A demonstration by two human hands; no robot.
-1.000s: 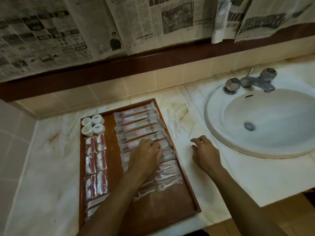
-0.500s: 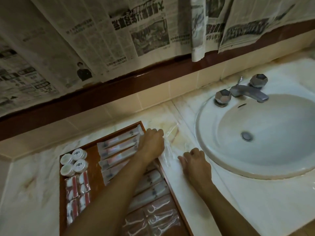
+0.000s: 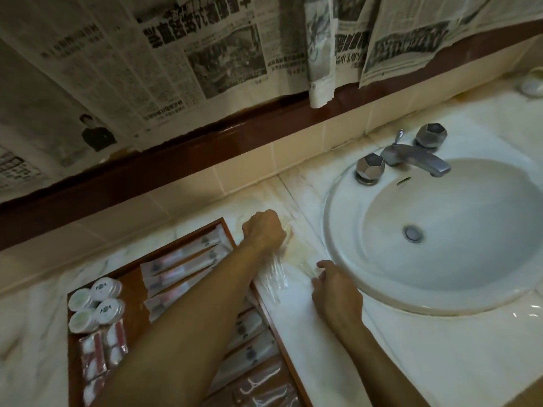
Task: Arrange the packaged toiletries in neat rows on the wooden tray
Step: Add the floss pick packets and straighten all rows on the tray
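The wooden tray (image 3: 133, 289) lies at the lower left, filled with rows of long toothbrush packets (image 3: 179, 261), several round white lidded jars (image 3: 101, 306), small red-and-white packets (image 3: 102, 348) and floss-pick packets (image 3: 261, 389). My left hand (image 3: 264, 232) reaches past the tray's far right corner onto the counter, fingers curled round clear plastic packets (image 3: 274, 274) that trail below it. My right hand (image 3: 335, 292) lies on the counter by the sink rim, its fingertips pinching another clear packet (image 3: 307, 267).
A white sink (image 3: 440, 230) with a metal faucet (image 3: 417, 158) fills the right side. The marble counter (image 3: 308, 342) runs between tray and sink. Newspaper sheets (image 3: 176, 69) hang on the wall above a dark red ledge.
My left hand left the toothbrush packets on the tray and moved to the clear packets on the counter beyond the tray's corner. My right hand edged toward them. The view swung up and right.
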